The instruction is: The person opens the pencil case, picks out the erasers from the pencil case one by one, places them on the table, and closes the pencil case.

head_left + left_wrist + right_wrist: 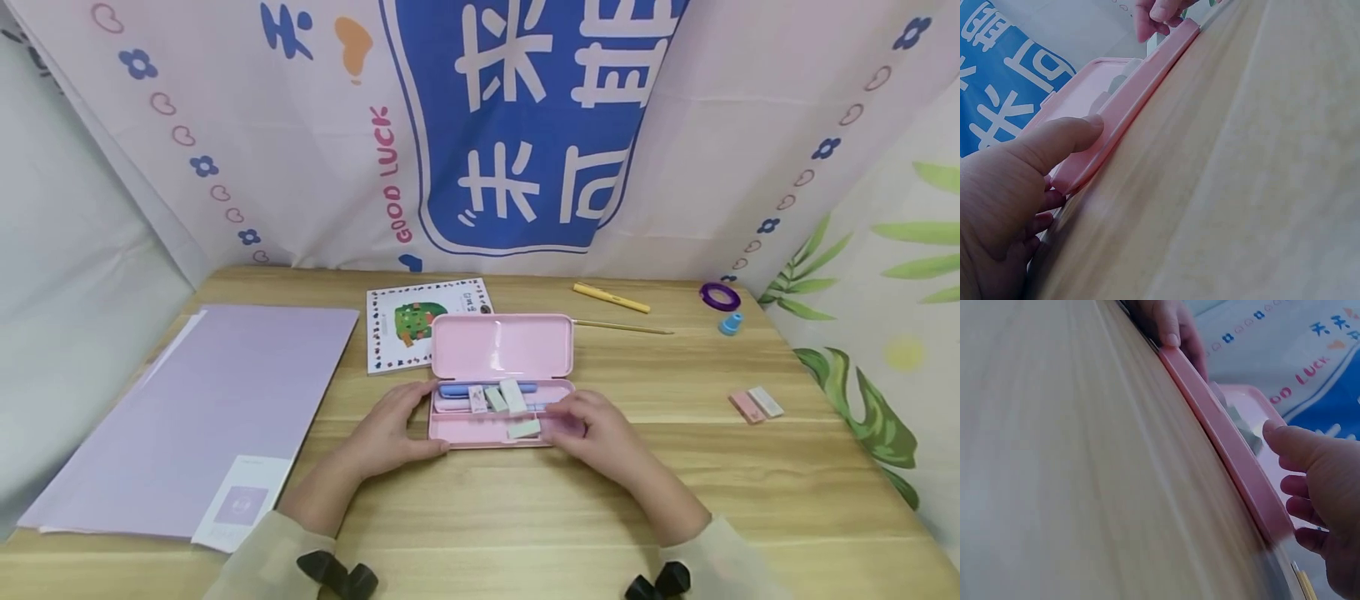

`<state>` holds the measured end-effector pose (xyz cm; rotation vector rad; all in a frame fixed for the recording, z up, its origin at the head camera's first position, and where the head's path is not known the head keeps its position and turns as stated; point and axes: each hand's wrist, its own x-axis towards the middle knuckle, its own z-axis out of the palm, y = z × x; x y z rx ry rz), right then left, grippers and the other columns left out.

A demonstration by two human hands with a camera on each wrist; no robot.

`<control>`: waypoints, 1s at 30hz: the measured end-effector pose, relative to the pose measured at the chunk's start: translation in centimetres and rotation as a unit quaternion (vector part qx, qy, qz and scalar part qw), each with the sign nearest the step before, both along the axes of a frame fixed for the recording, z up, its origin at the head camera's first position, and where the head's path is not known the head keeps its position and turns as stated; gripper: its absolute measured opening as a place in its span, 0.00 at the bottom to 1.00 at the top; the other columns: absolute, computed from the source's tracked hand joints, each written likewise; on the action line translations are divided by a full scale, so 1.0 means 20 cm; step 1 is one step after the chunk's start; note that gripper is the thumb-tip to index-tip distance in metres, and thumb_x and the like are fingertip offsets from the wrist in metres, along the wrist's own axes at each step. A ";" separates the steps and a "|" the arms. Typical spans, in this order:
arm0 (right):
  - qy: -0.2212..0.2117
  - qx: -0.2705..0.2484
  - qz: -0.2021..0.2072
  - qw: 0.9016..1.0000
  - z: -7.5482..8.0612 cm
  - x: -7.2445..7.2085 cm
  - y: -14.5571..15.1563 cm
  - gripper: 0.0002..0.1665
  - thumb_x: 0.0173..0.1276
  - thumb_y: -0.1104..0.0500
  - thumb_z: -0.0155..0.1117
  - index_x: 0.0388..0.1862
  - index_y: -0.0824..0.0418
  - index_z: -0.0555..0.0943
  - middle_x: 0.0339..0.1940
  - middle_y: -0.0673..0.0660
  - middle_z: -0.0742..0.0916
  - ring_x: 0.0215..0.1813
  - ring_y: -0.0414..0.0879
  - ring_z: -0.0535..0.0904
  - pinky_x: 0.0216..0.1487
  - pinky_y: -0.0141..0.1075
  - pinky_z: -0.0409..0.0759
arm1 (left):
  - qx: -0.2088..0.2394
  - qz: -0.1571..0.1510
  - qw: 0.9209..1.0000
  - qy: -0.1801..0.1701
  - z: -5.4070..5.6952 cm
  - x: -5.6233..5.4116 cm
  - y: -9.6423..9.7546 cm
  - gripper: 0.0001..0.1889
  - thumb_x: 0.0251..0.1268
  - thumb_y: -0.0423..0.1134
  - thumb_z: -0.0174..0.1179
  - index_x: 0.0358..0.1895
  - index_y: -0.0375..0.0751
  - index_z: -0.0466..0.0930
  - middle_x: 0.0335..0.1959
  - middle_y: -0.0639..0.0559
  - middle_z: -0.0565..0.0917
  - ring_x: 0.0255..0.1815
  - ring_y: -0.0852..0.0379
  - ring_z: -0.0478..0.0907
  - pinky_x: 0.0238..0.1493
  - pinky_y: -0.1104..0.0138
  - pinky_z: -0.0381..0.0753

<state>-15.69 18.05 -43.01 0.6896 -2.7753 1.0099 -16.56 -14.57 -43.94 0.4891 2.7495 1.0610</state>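
Lying crosswise between the two hands, the pink pencil case [468, 430] rests on the table [487, 517], its long axis running left to right and its lid [502, 343] raised along the far side. The left hand [386, 427] holds the left end, thumb against the front wall. The right hand [603, 435] is at the opposite end, fingers loosely bent, thumb apart, nothing seen between them; whether it touches the case I cannot tell. Nearer this hand, just left of its fingers, one pale eraser [524, 429] lies in the front compartment; three more erasers [513, 397] lie behind it
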 end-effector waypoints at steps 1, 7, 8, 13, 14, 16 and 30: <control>0.003 0.003 0.008 1.000 0.00 0.00 -0.02 0.17 0.57 0.54 0.76 0.46 0.55 0.87 0.45 0.50 0.87 0.48 0.46 0.78 0.49 0.38 0.80 | 0.000 -0.001 1.000 -0.001 0.00 0.00 0.00 0.50 0.50 0.58 0.72 0.75 0.43 0.60 0.74 0.38 0.64 0.76 0.38 0.58 0.75 0.43 0.59; 0.019 0.023 0.040 0.999 -0.01 -0.01 -0.07 0.16 0.56 0.54 0.77 0.45 0.53 0.88 0.42 0.47 0.85 0.45 0.41 0.76 0.47 0.34 0.78 | 0.002 -0.007 1.000 -0.006 0.01 0.00 0.02 0.50 0.50 0.57 0.72 0.75 0.42 0.60 0.74 0.39 0.64 0.76 0.39 0.58 0.75 0.44 0.58; 0.019 0.024 0.044 0.999 -0.01 -0.01 -0.07 0.16 0.56 0.54 0.76 0.45 0.54 0.88 0.41 0.47 0.85 0.45 0.40 0.75 0.46 0.34 0.78 | 0.004 -0.006 1.000 -0.007 0.01 0.00 0.02 0.50 0.50 0.57 0.72 0.75 0.42 0.60 0.74 0.39 0.64 0.76 0.39 0.58 0.76 0.44 0.58; 0.002 0.025 0.042 0.999 0.00 -0.01 -0.10 0.15 0.58 0.55 0.75 0.44 0.55 0.88 0.40 0.47 0.86 0.43 0.39 0.76 0.45 0.33 0.79 | 0.003 0.001 1.000 -0.010 0.01 0.00 0.01 0.49 0.50 0.57 0.72 0.75 0.44 0.60 0.74 0.40 0.64 0.76 0.39 0.58 0.75 0.43 0.58; -0.004 0.026 0.042 0.999 0.00 -0.01 -0.10 0.14 0.58 0.55 0.75 0.44 0.55 0.88 0.39 0.47 0.86 0.42 0.39 0.76 0.44 0.33 0.79 | 0.002 0.002 1.000 -0.010 0.01 0.00 0.00 0.49 0.50 0.57 0.72 0.75 0.44 0.60 0.74 0.40 0.64 0.76 0.39 0.58 0.75 0.43 0.58; -0.010 0.029 0.041 0.999 0.00 -0.01 -0.10 0.14 0.58 0.55 0.74 0.44 0.55 0.88 0.39 0.47 0.86 0.41 0.38 0.76 0.43 0.32 0.79 | 0.000 0.002 1.000 -0.009 0.01 0.00 0.00 0.50 0.50 0.57 0.72 0.75 0.44 0.60 0.74 0.40 0.64 0.76 0.39 0.58 0.75 0.43 0.58; -0.032 0.037 0.008 0.999 0.06 0.00 -0.05 0.13 0.60 0.57 0.73 0.45 0.57 0.88 0.35 0.47 0.84 0.37 0.37 0.73 0.39 0.29 0.78 | 0.001 0.004 1.000 -0.012 0.01 0.00 0.00 0.50 0.50 0.58 0.72 0.75 0.45 0.60 0.75 0.40 0.64 0.76 0.39 0.58 0.75 0.43 0.58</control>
